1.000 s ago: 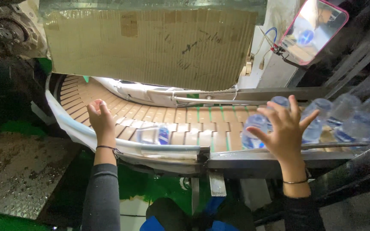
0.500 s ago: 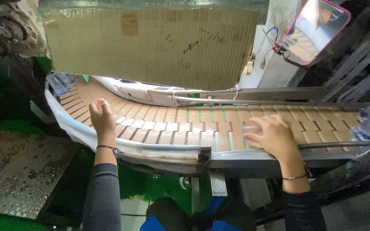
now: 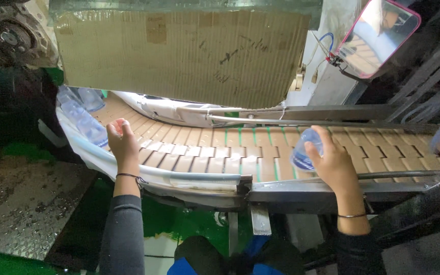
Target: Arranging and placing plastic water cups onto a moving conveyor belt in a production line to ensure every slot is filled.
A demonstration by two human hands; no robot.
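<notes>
Lying along the far left bend of the tan slatted conveyor belt, a few clear plastic water bottles with pale blue labels crowd against the curved white guide rail. Just right of them the left hand rests over that rail, fingers curled loosely inward; whether it grips anything I cannot tell, though something small and pale shows at its fingertips. A thin dark band circles the left wrist above a grey sleeve. Behind the belt hangs a large sheet of brown corrugated cardboard, covering the machine's front. Metal guide rods run along the back of the belt toward the right. Further right, the right hand is wrapped around one clear plastic water bottle with a blue label, held tilted just above the belt near its front steel edge. At the upper right a pink-framed mirror leans at an angle.
</notes>
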